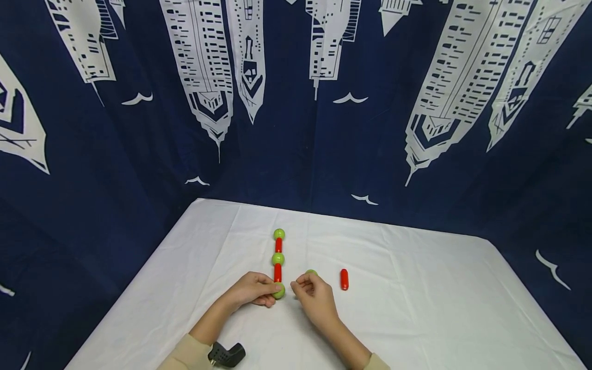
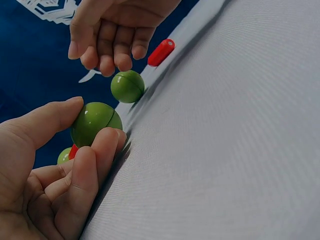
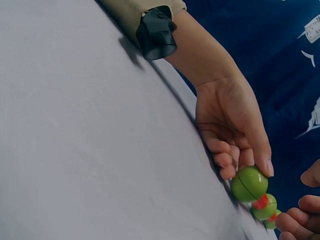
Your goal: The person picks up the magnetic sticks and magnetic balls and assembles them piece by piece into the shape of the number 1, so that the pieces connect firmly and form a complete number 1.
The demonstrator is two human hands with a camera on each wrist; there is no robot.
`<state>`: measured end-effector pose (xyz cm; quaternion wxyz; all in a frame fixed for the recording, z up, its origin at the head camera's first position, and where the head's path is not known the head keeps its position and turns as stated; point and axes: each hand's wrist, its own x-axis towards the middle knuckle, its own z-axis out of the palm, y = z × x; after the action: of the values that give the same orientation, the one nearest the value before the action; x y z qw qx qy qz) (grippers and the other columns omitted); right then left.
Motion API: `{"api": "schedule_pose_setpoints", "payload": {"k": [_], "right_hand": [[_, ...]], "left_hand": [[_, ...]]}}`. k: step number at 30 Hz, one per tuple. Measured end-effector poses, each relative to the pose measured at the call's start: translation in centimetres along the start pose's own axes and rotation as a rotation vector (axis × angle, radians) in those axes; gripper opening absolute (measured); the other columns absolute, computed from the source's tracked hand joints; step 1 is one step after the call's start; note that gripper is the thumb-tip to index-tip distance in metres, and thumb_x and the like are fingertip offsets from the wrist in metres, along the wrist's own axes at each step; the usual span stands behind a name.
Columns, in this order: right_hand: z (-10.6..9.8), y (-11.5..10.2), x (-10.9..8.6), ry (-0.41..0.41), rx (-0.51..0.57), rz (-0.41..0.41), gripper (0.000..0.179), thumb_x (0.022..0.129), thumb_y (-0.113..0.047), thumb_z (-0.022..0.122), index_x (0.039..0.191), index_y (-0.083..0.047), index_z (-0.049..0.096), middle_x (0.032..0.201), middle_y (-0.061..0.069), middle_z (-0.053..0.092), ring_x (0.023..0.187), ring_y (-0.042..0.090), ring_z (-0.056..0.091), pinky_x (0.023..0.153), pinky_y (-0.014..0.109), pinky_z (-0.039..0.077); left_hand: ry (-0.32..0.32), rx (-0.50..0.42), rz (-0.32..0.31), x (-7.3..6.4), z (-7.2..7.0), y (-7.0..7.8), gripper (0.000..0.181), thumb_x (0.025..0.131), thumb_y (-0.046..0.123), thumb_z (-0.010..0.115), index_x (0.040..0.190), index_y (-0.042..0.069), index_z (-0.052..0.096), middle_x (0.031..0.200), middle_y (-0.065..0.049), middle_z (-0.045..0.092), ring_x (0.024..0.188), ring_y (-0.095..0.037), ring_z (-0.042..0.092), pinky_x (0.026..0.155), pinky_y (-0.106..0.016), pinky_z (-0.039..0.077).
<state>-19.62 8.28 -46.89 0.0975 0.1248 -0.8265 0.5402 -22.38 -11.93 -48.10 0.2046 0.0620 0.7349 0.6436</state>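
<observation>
The black device [image 1: 228,354] is worn at the left wrist, behind the fingers and toward the person. The near ball, glossy, green and plastic-looking [image 2: 95,122], is pinched between the thumb and bent fingers of the left hand [image 1: 253,289]. By this ball a straight row is ended: from the left fingers, a glossy red rod [image 1: 277,273], a green middle ball [image 1: 278,259], a second red rod [image 1: 278,245] and a green far ball [image 1: 279,234] are lined up, pointing away from the person over the white cloth [image 1: 439,308].

To the right of that pinch the right hand [image 1: 319,300] is held, its fingers loosely bent, with a gap left between thumb and fingertips — nothing is gripped there. A loose green ball of the same glossy make [image 2: 127,86] is placed just beyond the right fingers, partly hidden by them in the head view; whether it is touched cannot be told.

Farther right, apart from the right fingers, a loose red rod with rounded ends [image 1: 344,279] is laid on the cloth. Its long axis is pointed away from the person, nearly alongside the row — and both loose pieces are set nearer to the right hand than to the left.
</observation>
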Motion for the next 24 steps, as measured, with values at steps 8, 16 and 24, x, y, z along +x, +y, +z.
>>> {"api": "schedule_pose_setpoints", "payload": {"k": [8, 16, 24], "right_hand": [[-1.5, 0.7, 0.3, 0.085, 0.005, -0.025, 0.006, 0.088, -0.008, 0.069, 0.086, -0.006, 0.064, 0.077, -0.003, 0.062, 0.068, 0.01, 0.057, 0.061, 0.021, 0.05], [-3.3, 1.0, 1.0, 0.109, -0.021, 0.019, 0.005, 0.088, -0.007, 0.069, 0.086, -0.006, 0.064, 0.074, -0.001, 0.062, 0.068, 0.012, 0.058, 0.06, 0.022, 0.05], [-4.6, 1.8, 1.5, 0.14, -0.08, 0.039, 0.006, 0.09, -0.01, 0.067, 0.087, -0.006, 0.065, 0.076, -0.001, 0.062, 0.068, 0.012, 0.057, 0.059, 0.022, 0.049]], "left_hand": [[0.009, 0.015, 0.003, -0.1, 0.1, 0.1, 0.029, 0.089, 0.026, 0.073, 0.092, -0.001, 0.067, 0.067, -0.005, 0.067, 0.058, -0.008, 0.064, 0.054, -0.018, 0.052], [0.01, 0.024, 0.007, -0.1, 0.1, 0.1, 0.029, 0.088, 0.027, 0.074, 0.091, -0.001, 0.066, 0.067, -0.004, 0.067, 0.057, -0.008, 0.063, 0.053, -0.016, 0.051], [0.008, 0.024, 0.005, -0.1, 0.1, 0.1, 0.029, 0.089, 0.026, 0.073, 0.09, -0.002, 0.065, 0.066, -0.004, 0.067, 0.057, -0.007, 0.063, 0.053, -0.016, 0.051]]}}
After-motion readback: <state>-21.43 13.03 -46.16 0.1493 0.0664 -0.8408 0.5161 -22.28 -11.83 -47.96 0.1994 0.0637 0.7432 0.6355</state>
